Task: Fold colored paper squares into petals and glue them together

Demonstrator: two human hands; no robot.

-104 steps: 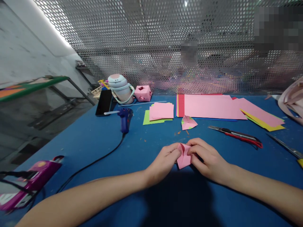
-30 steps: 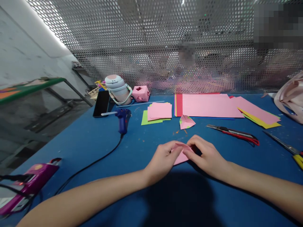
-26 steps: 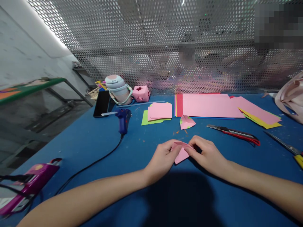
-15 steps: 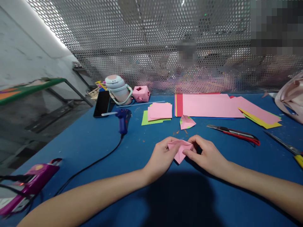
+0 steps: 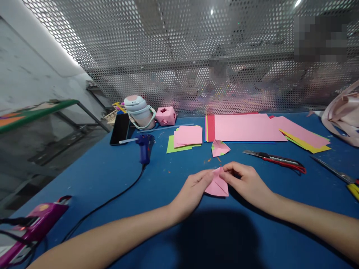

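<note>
Both my hands meet over a small folded pink paper piece (image 5: 217,186) on the blue table (image 5: 117,175). My left hand (image 5: 192,190) pinches its left side with closed fingers. My right hand (image 5: 246,181) pinches its top corner from the right. The piece is a flat triangle with its point up. A second folded piece, pink and green (image 5: 219,148), lies just beyond my hands. A stack of pink squares on green paper (image 5: 185,136) sits farther back.
Large pink sheets (image 5: 246,127) lie at the back, with pink and yellow strips (image 5: 305,137) to the right. A red utility knife (image 5: 276,161), a blue glue gun (image 5: 145,146) with its cord, a phone (image 5: 119,128), a pale bottle (image 5: 137,111), a pink paper cube (image 5: 166,115) and a magenta tool (image 5: 33,228) surround the work area.
The pink piece has been turned and pressed from an open pocket shape into a flat triangle with its point up. Both hands stayed on it, shifting slightly.
</note>
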